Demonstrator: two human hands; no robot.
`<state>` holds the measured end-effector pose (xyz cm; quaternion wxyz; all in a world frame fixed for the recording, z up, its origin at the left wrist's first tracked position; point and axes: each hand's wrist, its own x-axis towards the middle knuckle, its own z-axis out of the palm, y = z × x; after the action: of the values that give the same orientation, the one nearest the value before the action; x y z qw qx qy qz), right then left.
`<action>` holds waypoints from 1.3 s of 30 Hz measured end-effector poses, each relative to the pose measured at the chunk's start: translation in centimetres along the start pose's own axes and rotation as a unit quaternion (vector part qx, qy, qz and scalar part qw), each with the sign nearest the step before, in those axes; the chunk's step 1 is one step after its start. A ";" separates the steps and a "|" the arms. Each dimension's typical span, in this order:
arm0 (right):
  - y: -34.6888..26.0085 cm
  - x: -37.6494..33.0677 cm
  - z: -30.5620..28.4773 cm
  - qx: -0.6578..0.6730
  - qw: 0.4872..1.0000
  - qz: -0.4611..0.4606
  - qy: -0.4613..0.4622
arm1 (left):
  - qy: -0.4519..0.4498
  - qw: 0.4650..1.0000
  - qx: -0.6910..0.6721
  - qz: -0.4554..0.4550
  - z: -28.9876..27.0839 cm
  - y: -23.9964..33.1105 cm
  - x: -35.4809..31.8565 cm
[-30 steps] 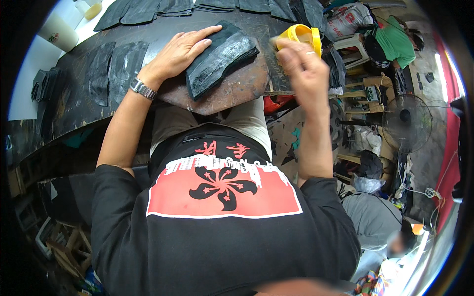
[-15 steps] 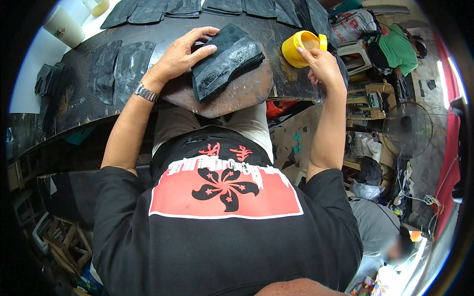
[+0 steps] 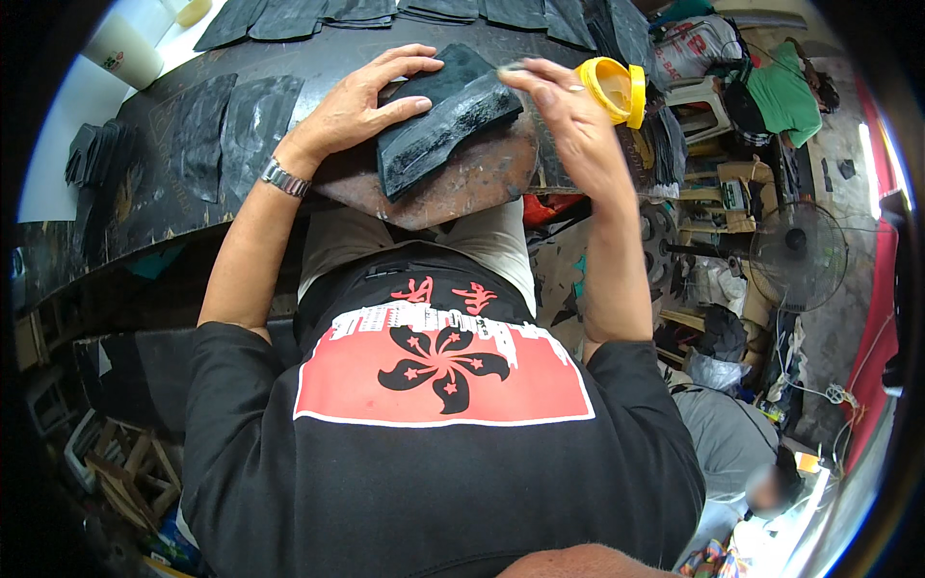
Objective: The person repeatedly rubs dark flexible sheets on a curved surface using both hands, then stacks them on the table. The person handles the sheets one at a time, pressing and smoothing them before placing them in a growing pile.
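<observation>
A stack of black, leather-like sheets (image 3: pixel 445 120) lies tilted on a worn brown board (image 3: pixel 482 183) at the table's near edge. Along its fanned near-right side runs a wet-looking, glossy band. My left hand (image 3: pixel 371 101) rests on the left part of the stack, thumb and fingers spread. At the stack's right corner is my right hand (image 3: pixel 568 111), its fingers pinched together and slightly blurred; a small pale tip shows at the fingertips, but I cannot make out what it is. Just beyond that hand stands an open yellow tub (image 3: pixel 631 94) with pale contents.
Two loose black pieces (image 3: pixel 255 120) lie left of my left hand, with a small black pile (image 3: pixel 96 149) farther left. More black sheets (image 3: pixel 356 12) line the far edge. A white cylindrical container (image 3: pixel 125 53) stands far left. At right are a fan (image 3: pixel 798 252) and other people.
My right hand has gone left from the yellow tub to the right corner of the stack. The tub sits slightly farther right in view. My left hand stays on the stack.
</observation>
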<state>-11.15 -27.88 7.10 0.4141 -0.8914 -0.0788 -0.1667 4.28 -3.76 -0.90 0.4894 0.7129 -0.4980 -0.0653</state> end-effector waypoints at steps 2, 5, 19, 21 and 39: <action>1.9 0.9 2.3 -0.052 0.996 0.057 -0.037 | -0.007 1.000 -0.010 -0.004 -0.1 0.0 -0.1; 3.5 0.4 5.2 -0.260 0.958 0.094 -0.074 | -0.013 0.999 -0.024 -0.019 -0.1 0.0 -0.1; 3.1 -0.5 7.3 -0.325 0.944 0.061 -0.004 | -0.023 0.995 -0.095 -0.005 -0.4 -0.9 -0.3; 2.9 -0.9 6.3 -0.303 0.952 0.036 -0.023 | -0.023 0.994 -0.110 -0.009 -0.4 -1.0 -0.4; 4.3 1.4 5.4 -0.329 0.940 0.080 -0.041 | -0.068 0.991 -0.113 -0.031 -1.0 -0.7 0.0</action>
<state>-7.45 -26.55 1.30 0.1055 -0.9874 0.0348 -0.1129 5.28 -3.10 -0.96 0.5292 0.6620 -0.4976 -0.1847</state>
